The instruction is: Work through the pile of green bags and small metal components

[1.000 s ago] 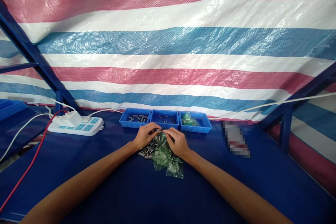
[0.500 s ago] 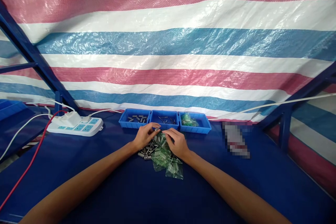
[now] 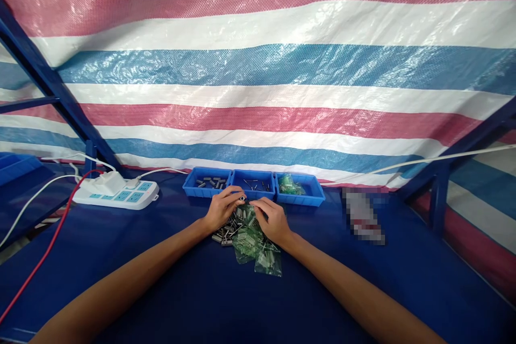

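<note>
My left hand (image 3: pixel 221 209) is closed, pinching a small metal sleeve (image 3: pixel 242 198) whose round, hollow end shows between thumb and forefinger. Just to its right, my right hand (image 3: pixel 272 219) has its thumb and fingertips pressed together; whatever they may hold is too small to make out. Beneath both hands lies a pile of loose metal sleeves and pins (image 3: pixel 226 232). Small clear bags with green printing (image 3: pixel 246 242) overlap the right side of this pile, with metal parts inside them. My right hand partly covers the pile.
Behind the hands three blue bins stand in a row: a left bin (image 3: pixel 206 192) with metal sleeves, a middle bin (image 3: pixel 253 194) with thin pins, a right bin (image 3: pixel 302 200) with green bags. A white power strip (image 3: pixel 137 200) with cables sits left; a blurred item (image 3: pixel 365 217) lies right.
The fingers of my left hand have shifted slightly, and the sleeve's hollow end now faces me more plainly. My right hand stays almost where it was.
</note>
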A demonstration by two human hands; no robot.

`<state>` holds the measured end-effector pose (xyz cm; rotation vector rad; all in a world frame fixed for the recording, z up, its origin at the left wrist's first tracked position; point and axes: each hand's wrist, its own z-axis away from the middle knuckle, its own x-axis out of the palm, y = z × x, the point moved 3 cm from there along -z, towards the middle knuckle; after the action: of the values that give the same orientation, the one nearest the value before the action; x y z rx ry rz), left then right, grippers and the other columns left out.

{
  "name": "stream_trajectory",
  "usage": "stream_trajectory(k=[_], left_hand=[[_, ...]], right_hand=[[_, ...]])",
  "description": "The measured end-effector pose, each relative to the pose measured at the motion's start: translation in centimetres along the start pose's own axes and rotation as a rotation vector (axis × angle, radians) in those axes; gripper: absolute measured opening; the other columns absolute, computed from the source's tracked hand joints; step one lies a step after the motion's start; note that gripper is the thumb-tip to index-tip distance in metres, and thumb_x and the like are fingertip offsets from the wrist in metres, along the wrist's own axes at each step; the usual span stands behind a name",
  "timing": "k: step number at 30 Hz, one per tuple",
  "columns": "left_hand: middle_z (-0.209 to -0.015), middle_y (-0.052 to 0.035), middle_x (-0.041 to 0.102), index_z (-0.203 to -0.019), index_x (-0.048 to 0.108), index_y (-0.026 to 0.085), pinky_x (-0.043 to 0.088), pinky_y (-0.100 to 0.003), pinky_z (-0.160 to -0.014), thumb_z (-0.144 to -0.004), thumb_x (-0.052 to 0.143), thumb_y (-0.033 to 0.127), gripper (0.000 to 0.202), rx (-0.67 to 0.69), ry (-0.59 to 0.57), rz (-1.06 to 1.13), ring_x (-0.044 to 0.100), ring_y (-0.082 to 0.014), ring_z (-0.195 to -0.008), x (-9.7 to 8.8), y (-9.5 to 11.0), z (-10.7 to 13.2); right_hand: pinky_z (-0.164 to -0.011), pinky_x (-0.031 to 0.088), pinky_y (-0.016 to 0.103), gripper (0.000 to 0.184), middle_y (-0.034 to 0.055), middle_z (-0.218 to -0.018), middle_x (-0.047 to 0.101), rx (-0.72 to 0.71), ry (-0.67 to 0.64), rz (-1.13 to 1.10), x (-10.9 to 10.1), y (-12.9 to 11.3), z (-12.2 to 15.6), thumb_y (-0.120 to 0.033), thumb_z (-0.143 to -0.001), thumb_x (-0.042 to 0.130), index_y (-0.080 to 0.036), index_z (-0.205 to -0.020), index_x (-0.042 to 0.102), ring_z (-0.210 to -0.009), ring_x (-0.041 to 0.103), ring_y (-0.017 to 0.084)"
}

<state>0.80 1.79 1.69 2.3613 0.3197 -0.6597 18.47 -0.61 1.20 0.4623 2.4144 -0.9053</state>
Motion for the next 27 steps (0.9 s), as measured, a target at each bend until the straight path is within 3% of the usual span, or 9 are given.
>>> stream_trajectory(k=[2, 7, 13, 20, 27], left_hand=[[-0.101, -0.0104, 0.062, -0.101, 0.064, 0.015, 0.049, -0.021, -0.059, -0.094, 0.044, 0.026, 0.024, -0.012, -0.021, 0.038, 0.058, -0.0104, -0.063, 0.1, -0.1, 0.1], [-0.096, -0.0092, 0.064, -0.107, 0.063, 0.016, 0.051, -0.024, -0.072, -0.095, 0.040, 0.023, 0.027, 0.028, -0.034, 0.033, 0.063, -0.0157, -0.084, 0.0, 0.1, -0.1], [-0.079, -0.0062, 0.063, -0.113, 0.061, 0.016, 0.047, -0.024, -0.064, -0.095, 0.040, 0.025, 0.029, 0.031, -0.048, -0.075, 0.060, -0.0146, -0.070, 0.0, 0.1, 0.0], [-0.082, -0.0043, 0.064, -0.107, 0.054, 0.015, 0.046, -0.021, -0.060, -0.094, 0.041, 0.033, 0.025, -0.062, -0.018, -0.059, 0.059, -0.0129, -0.064, 0.1, -0.6, 0.4], [-0.076, -0.0012, 0.059, -0.097, 0.050, 0.016, 0.041, -0.020, -0.058, -0.094, 0.040, 0.030, 0.018, -0.070, -0.108, -0.049, 0.054, -0.0105, -0.058, 0.5, -1.0, 0.4]], right_hand=[[-0.067, 0.048, 0.028, 0.027, 0.0080, -0.086, 0.062, -0.001, 0.001, -0.001, 0.0, 0.0, 0.0, -0.020, -0.093, 0.040, -0.019, -0.107, 0.063, -0.072, 0.059, 0.017], [-0.067, 0.048, 0.027, 0.026, 0.0077, -0.087, 0.062, 0.004, 0.001, -0.004, 0.1, 0.1, 0.0, -0.019, -0.093, 0.041, -0.019, -0.107, 0.063, -0.071, 0.058, 0.017], [-0.069, 0.048, 0.028, 0.025, 0.0074, -0.086, 0.061, 0.004, -0.007, -0.009, 0.1, 0.1, 0.0, -0.019, -0.092, 0.041, -0.019, -0.106, 0.063, -0.074, 0.059, 0.017], [-0.070, 0.048, 0.027, 0.025, 0.0071, -0.086, 0.061, 0.008, -0.002, 0.006, 0.1, 0.1, 0.1, -0.019, -0.092, 0.042, -0.019, -0.105, 0.062, -0.074, 0.059, 0.016], [-0.066, 0.048, 0.027, 0.029, 0.0064, -0.082, 0.060, 0.012, -0.004, 0.034, 0.2, 0.3, 0.1, -0.021, -0.093, 0.040, -0.019, -0.117, 0.057, -0.069, 0.057, 0.016]])
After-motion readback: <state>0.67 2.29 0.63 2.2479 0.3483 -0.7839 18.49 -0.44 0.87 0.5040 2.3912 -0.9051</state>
